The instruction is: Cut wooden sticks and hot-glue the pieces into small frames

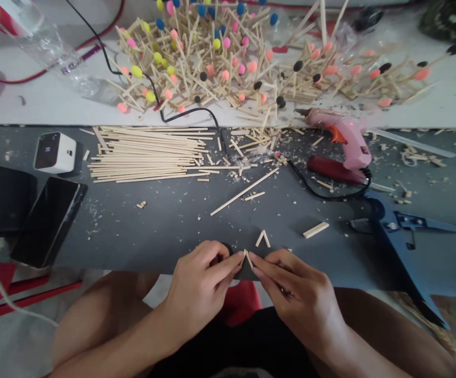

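My left hand [202,278] and my right hand [291,291] meet at the near edge of the grey mat [165,220]. Both pinch a small piece made of two short wooden sticks [247,258] joined in a V, fingertips touching. A dark round bit shows just behind my left fingers. A second V of short sticks [263,239] lies on the mat just beyond. A longer single stick [244,191] lies farther back at a slant.
A bundle of long sticks [149,155] lies at the back left. A pink glue gun [348,142] rests on a red tool at right, with blue cutters [409,231] beside it. A pile of stick-and-ball pieces [231,58] fills the white table behind. Phones [47,220] sit left.
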The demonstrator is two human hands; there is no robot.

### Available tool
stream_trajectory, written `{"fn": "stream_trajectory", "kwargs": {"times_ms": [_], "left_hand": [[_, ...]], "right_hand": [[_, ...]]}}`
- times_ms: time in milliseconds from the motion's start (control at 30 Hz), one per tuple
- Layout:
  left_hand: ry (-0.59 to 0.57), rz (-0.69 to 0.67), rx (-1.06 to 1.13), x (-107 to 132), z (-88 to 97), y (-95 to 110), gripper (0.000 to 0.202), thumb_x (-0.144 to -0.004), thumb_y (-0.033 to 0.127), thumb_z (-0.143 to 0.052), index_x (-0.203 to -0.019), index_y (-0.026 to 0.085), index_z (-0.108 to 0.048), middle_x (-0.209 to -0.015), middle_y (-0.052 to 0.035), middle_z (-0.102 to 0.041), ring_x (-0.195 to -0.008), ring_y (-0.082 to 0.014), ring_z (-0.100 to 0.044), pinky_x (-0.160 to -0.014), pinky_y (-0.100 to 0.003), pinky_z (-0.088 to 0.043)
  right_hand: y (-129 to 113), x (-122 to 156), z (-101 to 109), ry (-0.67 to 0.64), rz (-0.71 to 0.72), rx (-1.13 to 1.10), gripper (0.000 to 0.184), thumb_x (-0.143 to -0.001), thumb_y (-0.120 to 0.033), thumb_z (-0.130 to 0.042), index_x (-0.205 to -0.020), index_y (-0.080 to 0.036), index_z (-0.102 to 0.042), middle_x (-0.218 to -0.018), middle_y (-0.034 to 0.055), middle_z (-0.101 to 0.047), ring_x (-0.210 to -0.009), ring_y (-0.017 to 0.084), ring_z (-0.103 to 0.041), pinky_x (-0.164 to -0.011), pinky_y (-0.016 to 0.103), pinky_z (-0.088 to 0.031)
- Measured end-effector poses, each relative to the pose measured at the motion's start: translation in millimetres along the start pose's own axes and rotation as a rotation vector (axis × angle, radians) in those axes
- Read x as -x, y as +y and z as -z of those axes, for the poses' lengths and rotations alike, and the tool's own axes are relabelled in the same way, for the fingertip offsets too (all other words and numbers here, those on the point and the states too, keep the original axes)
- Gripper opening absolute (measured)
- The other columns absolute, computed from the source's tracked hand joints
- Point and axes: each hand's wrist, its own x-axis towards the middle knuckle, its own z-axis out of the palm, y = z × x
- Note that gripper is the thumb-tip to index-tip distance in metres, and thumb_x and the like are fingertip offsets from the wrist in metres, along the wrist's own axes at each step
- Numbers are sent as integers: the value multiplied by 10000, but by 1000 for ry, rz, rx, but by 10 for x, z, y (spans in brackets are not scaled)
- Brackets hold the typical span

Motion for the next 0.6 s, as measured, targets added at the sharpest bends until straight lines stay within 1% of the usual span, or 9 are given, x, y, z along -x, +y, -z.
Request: {"fn": "stream_trajectory", "kwargs": {"times_ms": [200, 333, 400, 600], "left_hand": [[-29, -3, -5, -1, 10, -12, 286, -901, 83, -590, -1120, 227, -705, -804, -19, -606, -678, -109, -521, -583, -229, -426], [-66, -9, -9, -16, 17, -16, 277, -904, 72, -578, -1104, 219, -699, -799, -19, -603, -687, -115, -516, -578, -232, -422], [-76, -22, -21, -28, 23, -11, 264, -912, 78, -568, -1107, 206, -692, -785, -20, -602, -681, -119, -510, -575, -239, -422], [-90, -80, -50, -62, 44, -8, 248, -930, 87, -539, -1122, 175, -670, -773, -25, -622, -666, -128, -499, -546, -251, -418]], "right_hand": [[30, 12, -42, -28, 7, 29, 243, -930, -112, -569, -1088, -176, -741, -745, 16, -615, -581, 87, -573, -537, 214, -465], [28, -1, -31, -38, 7, 36, 221, -930, -115, -576, -1050, -180, -751, -728, 7, -594, -539, 72, -517, -507, 210, -437], [28, -5, -25, -46, 11, 39, 220, -931, -115, -574, -1045, -181, -750, -734, 8, -593, -535, 69, -501, -504, 208, -429], [36, -7, -18, -70, 17, 55, 237, -939, -102, -549, -1055, -185, -739, -768, 16, -598, -558, 66, -514, -515, 196, -425]]}}
